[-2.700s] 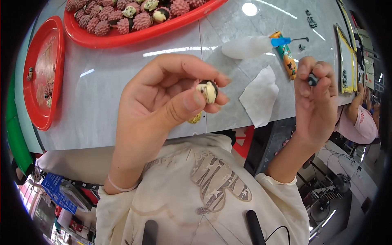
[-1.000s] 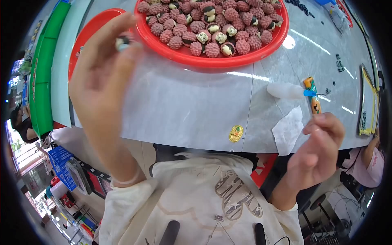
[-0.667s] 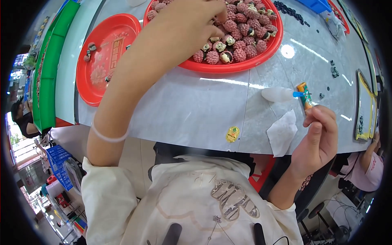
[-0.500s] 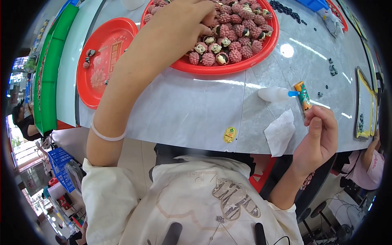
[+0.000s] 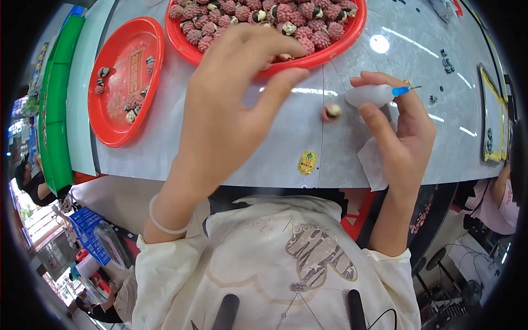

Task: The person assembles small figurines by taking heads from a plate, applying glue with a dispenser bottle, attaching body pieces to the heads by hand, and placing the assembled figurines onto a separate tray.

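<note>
My left hand (image 5: 234, 104) is raised over the table in front of the large red tray (image 5: 324, 59), fingers spread and holding nothing. The tray is heaped with pink, bumpy cone-like pieces (image 5: 322, 39), several with cream or black parts. A single pink and cream piece (image 5: 331, 113), blurred, shows between my two hands; whether it touches the table I cannot tell. My right hand (image 5: 410, 132) is closed around a white squeeze bottle (image 5: 366, 95) with a blue tip and thin needle, pointing right. Under that hand lies a crumpled white tissue (image 5: 373, 165).
A smaller red tray (image 5: 113, 129) with a few pieces stands at left, beside a long green bin (image 5: 55, 121). Small dark pieces (image 5: 448, 66) are scattered at right, near a yellow-edged frame (image 5: 484, 159). A gold sticker (image 5: 307, 163) is on the table near its front edge.
My left hand has drawn back from the large tray and opened. My right hand has moved left onto the squeeze bottle. One pink and cream piece now appears between the hands.
</note>
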`<state>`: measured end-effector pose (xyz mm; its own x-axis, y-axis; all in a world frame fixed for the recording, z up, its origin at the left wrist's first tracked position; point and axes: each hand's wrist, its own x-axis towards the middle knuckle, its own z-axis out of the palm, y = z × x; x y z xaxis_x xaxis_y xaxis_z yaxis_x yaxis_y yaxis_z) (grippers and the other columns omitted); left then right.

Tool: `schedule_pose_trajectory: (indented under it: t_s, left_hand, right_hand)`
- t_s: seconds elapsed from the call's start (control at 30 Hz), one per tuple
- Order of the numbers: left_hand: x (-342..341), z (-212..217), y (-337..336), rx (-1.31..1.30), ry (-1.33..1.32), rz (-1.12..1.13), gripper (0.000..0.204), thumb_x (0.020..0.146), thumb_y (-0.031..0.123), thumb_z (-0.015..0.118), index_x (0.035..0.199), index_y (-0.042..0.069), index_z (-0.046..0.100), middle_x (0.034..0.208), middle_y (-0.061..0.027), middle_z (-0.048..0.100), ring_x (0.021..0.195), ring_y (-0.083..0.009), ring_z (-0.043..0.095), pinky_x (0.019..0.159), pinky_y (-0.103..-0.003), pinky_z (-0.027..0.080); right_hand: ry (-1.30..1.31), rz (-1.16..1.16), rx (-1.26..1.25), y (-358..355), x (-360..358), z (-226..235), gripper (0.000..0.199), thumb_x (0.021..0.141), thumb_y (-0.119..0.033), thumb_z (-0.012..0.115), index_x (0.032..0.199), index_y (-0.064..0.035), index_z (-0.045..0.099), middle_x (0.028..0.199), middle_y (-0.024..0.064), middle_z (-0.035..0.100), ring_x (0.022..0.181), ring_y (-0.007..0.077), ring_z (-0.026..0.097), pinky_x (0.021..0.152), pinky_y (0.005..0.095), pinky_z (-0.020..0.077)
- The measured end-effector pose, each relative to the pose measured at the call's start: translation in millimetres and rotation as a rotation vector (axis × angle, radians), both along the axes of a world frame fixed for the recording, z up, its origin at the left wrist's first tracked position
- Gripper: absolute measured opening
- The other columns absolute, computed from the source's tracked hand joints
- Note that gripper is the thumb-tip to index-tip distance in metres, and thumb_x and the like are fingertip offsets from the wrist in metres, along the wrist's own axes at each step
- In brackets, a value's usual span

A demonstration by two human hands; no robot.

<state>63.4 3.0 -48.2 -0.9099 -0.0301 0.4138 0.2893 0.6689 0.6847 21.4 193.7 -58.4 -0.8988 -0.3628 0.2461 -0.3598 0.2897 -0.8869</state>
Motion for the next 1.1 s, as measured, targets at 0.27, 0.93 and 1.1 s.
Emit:
schedule_pose_trajectory:
  t_s: [0.27, 0.93, 1.1]
  left_hand:
    - [23.8, -22.5, 57.6, -0.252, 0.086, -0.313, 0.028, 0.058, 0.006, 0.063, 0.083, 0.005, 0.053, 0.088, -0.0082, 0.049, 0.076, -0.0221, 0.048, 0.059, -0.029, 0.042]
    - [34.2, -22.3, 45.5, 1.164, -0.413, -0.251, 0.027, 0.075, 0.014, 0.055, 0.096, 0.0, 0.044, 0.099, -0.0147, 0.045, 0.081, -0.0189, 0.053, 0.068, -0.021, 0.044]
    - [34.8, -26.6, 43.3, 1.333, -0.371, -0.313, 0.033, 0.078, 0.022, 0.052, 0.101, 0.0, 0.042, 0.097, -0.0157, 0.046, 0.081, -0.0186, 0.053, 0.066, -0.02, 0.044]
  right_hand:
    - [-0.094, -0.083, -0.236, 7.6, 3.4, -1.3, 0.02, 0.069, -0.002, 0.055, 0.088, 0.0027, 0.054, 0.083, 0.0073, 0.057, 0.073, 0.0102, 0.049, 0.067, 0.0212, 0.0384]
    - [-0.081, -0.088, -0.144, 55.7, 15.4, 7.5, 0.054, 0.071, -0.037, 0.058, 0.102, 0.0038, 0.043, 0.082, 0.0093, 0.05, 0.062, 0.0117, 0.045, 0.059, 0.0211, 0.0357]
    - [-0.159, -0.002, -0.279, 57.9, 15.3, 9.4, 0.052, 0.067, -0.036, 0.063, 0.099, -0.0004, 0.042, 0.096, 0.0132, 0.045, 0.087, 0.0159, 0.045, 0.072, 0.0227, 0.0373]
